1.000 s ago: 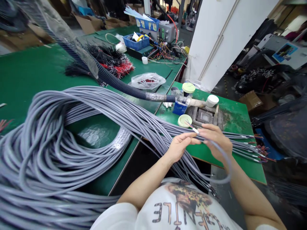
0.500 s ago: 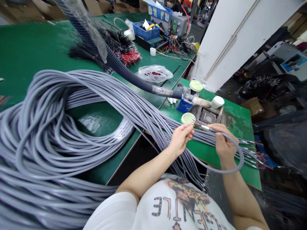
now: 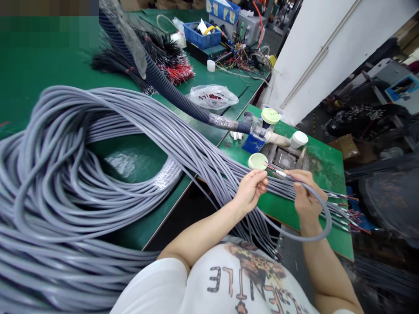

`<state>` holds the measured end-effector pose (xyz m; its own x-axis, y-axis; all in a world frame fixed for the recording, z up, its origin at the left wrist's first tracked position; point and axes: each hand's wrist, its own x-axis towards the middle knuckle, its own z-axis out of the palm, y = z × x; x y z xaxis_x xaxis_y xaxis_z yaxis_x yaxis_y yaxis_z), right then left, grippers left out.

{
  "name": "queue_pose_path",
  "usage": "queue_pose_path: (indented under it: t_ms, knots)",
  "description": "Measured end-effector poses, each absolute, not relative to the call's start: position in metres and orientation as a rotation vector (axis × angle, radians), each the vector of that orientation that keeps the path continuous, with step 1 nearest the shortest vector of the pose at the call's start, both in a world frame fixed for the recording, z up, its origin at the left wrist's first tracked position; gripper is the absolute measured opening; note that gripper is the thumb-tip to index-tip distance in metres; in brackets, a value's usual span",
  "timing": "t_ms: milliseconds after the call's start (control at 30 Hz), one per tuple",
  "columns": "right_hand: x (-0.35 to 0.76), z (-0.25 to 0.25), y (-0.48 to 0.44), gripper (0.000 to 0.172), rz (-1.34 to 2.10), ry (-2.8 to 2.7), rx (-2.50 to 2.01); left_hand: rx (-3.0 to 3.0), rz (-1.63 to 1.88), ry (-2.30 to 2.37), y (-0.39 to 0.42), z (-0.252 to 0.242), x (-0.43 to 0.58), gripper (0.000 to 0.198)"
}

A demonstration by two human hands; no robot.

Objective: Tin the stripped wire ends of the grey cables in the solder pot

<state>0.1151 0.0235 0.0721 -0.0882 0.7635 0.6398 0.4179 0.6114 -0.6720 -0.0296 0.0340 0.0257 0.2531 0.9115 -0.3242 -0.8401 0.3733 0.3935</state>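
In the head view my right hand pinches a grey cable close to its end, and the cable bends back in a loop below that hand. Just past my fingertips is a white sleeve, from which thin coloured wires stick out over a pale green round tub. My left hand is closed, thumb against fingers, just below those wires. What it holds, if anything, is hidden. Under both hands runs a bundle of grey cables, with stripped coloured ends at the right.
Behind the tub sits a dirty metal pot with a hose leading to it. A white cup and a yellow-lidded jar stand nearby. Large cable coils cover the left green table. A white pillar rises behind.
My left fingers have come away from the wire ends and now sit slightly lower. The wire tips have shifted a little over the tub; my right hand keeps its hold.
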Motion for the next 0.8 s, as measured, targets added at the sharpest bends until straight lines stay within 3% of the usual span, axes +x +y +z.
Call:
queue_pose_path:
  t_ms: [200,467,800]
  knots:
    - [0.117,0.079,0.035,0.016,0.244,-1.744,-1.142,0.435,1.281,0.648,0.028,0.017,-0.036,0.019]
    - [0.127,0.081,0.082,0.021,0.285,-1.845,-1.356,1.246,1.830,1.216,0.030,-0.021,-0.068,0.012]
    - [0.117,0.067,0.123,0.026,0.416,-1.964,-1.368,1.467,1.906,1.250,0.038,-0.040,-0.070,0.004]
